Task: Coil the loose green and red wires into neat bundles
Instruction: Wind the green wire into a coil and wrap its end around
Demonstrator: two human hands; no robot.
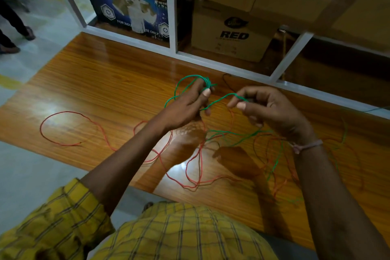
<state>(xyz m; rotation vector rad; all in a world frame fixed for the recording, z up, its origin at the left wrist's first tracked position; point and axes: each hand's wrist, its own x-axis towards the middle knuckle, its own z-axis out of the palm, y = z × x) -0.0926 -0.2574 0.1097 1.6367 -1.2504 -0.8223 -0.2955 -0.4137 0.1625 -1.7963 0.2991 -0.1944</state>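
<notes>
A person in a yellow checked shirt works over a glossy wooden table, seen from a head camera. The left hand grips a few small loops of green wire, fingers curled round them, held above the table near its far edge. The right hand pinches the same wire between thumb and forefinger, just beside the left. From there the green wire trails down toward the near edge at the right, uncoiled.

The green bundle looks only just begun. The red wire lies untouched, sprawled along the table from a wide loop at the left end into a tangle under the hands, its long run following the table's length. Most of the work appears to remain.
</notes>
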